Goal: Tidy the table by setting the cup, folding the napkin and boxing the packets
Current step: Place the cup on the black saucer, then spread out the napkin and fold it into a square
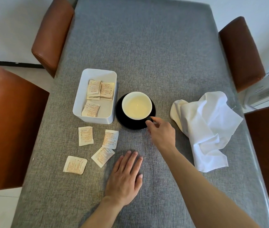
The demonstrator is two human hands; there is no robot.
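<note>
Faint orange-brown print covered the packets (85,136) on the table and those in the white box (94,116), but the characters were too small and blurred to read. No other object carried lettering.

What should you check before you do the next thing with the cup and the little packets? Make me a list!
1. Cup sits on its black saucer: ok.
2. Right hand has a grip on the cup's handle: ok, fingers pinch it.
3. Left hand free to help: ok, it rests flat on the table.
4. All packets boxed: not ok, four loose packets lie in front of the white box.
5. Napkin folded: not ok, it lies crumpled.
6. Cup empty: cannot tell, the inside looks pale.
</note>
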